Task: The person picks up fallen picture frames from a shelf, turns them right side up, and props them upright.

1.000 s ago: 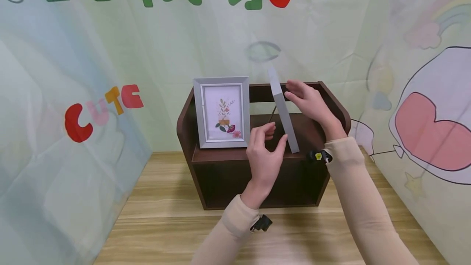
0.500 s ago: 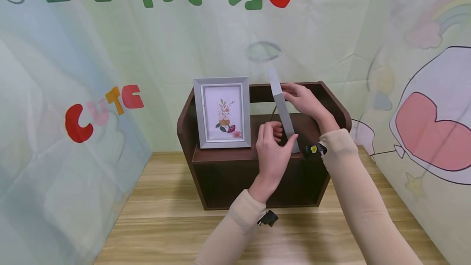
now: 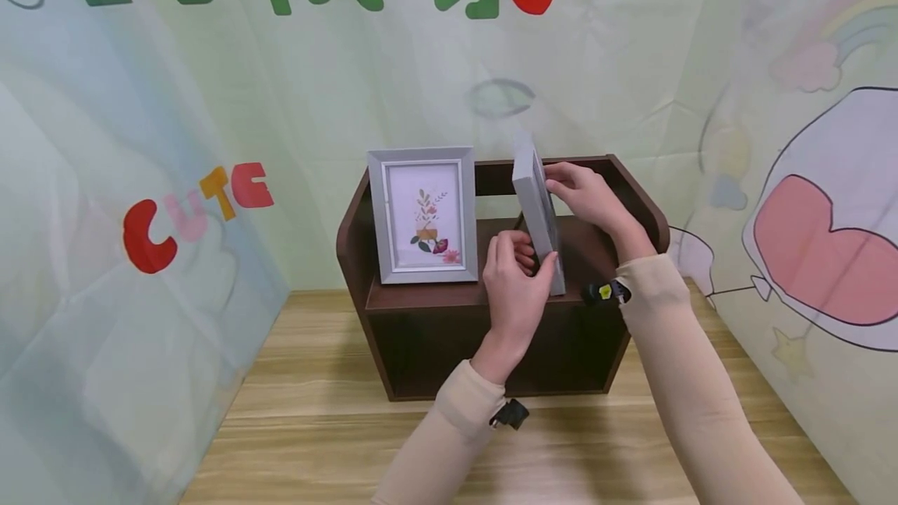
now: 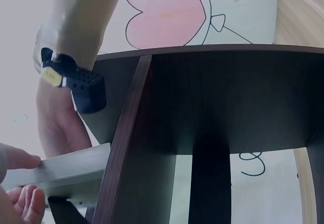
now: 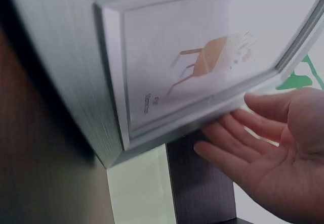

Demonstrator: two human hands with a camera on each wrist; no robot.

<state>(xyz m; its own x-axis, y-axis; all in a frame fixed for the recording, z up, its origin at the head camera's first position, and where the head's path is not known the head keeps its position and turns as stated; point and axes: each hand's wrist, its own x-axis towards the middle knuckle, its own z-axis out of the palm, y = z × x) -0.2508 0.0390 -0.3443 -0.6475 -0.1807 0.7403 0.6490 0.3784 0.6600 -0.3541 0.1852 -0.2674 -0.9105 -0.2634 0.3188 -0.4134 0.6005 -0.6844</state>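
Note:
A grey picture frame (image 3: pixel 535 205) stands on the top shelf, turned edge-on with its picture side to the right. My left hand (image 3: pixel 517 291) grips its lower near edge, thumb on one side and curled fingers on the other. Higher up, my right hand (image 3: pixel 588 195) pinches the frame's border; in the right wrist view the thumb lies in front and the fingers go behind. That view also shows the picture (image 5: pixel 212 57), an orange chair-like drawing. A dark support leg (image 4: pixel 66 211) sticks out from the frame's back. To the left, a second picture frame (image 3: pixel 423 217) with a floral print faces forward.
The dark brown two-tier shelf (image 3: pixel 491 392) stands on a wood-grain table (image 3: pixel 302 411). Raised side panels (image 3: pixel 641 209) and a back rail bound its upper tier. Printed cloth (image 3: pixel 210 84) hangs behind and at both sides.
Both hands have closed in on the right frame and taken hold of it. The frame has turned slightly, so its edge faces me and a sliver of its front shows. The left frame stays put.

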